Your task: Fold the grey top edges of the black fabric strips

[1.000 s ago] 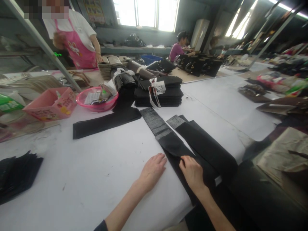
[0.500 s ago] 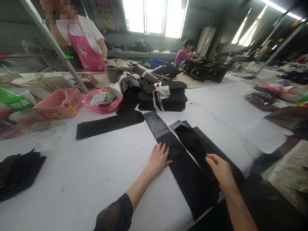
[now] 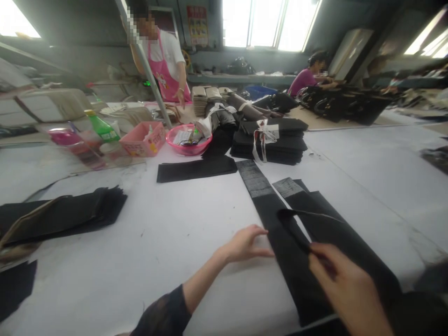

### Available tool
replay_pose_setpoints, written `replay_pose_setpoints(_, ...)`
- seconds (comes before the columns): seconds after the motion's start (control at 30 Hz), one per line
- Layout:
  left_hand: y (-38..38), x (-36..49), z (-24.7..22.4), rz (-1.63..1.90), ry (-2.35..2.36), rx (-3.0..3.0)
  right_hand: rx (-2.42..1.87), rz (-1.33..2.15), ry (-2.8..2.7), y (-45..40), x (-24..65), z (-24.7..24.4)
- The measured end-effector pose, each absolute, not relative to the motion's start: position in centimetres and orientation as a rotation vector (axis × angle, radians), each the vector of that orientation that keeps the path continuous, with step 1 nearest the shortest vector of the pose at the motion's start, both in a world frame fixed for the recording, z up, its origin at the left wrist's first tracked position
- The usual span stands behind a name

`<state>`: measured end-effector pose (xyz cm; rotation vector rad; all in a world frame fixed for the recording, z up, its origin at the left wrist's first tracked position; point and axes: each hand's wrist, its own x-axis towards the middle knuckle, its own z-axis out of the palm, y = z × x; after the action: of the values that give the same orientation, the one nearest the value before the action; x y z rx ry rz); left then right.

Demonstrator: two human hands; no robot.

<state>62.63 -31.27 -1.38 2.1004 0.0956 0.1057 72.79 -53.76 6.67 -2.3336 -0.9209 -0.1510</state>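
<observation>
A long black strip of sheet material (image 3: 263, 205) lies slantwise on the white tabletop, its far end covered by a grey patch. At the strip's left edge is my left hand (image 3: 245, 245), thumb and fingers apart, fingertips at or just over the edge. My right hand (image 3: 345, 280) pinches a thin black piece (image 3: 290, 219), whose far end curls up above the strip. Right of the strip lies a pile of similar black pieces (image 3: 336, 224), with a grey patch showing at its far end. Whether the material is leather or cloth, I cannot tell.
Another black stack (image 3: 196, 170) lies farther back, beside a tied black bundle (image 3: 269, 144). A pink basin (image 3: 189, 148), a pink box (image 3: 143, 140) and a green bottle (image 3: 103, 126) stand back left. More black pieces (image 3: 70, 214) lie left. Two people work beyond the table.
My left hand has gone from lying flat on the strip to its left edge, fingers spread. The piece in my right hand now curls up at its far end. The view has swung left.
</observation>
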Motion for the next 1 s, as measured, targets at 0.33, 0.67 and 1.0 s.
replay_pose_setpoints(0.33, -32.5, 50.3, -3.7, 0.388, 0.854, 0.754, -1.973, 0.632, -1.461, -43.2, 60.6, 1.2)
replay_pose_setpoints(0.67, -31.4, 49.5, -3.6, 0.362, 0.891, 0.526, -1.643, 1.287, -0.733, -49.3, 63.6, -0.8)
replay_pose_setpoints(1.0, -33.3, 45.6, -3.5, 0.284, 0.957, 0.698, -1.574, 1.307, -0.618, -48.5, 61.2, -0.5)
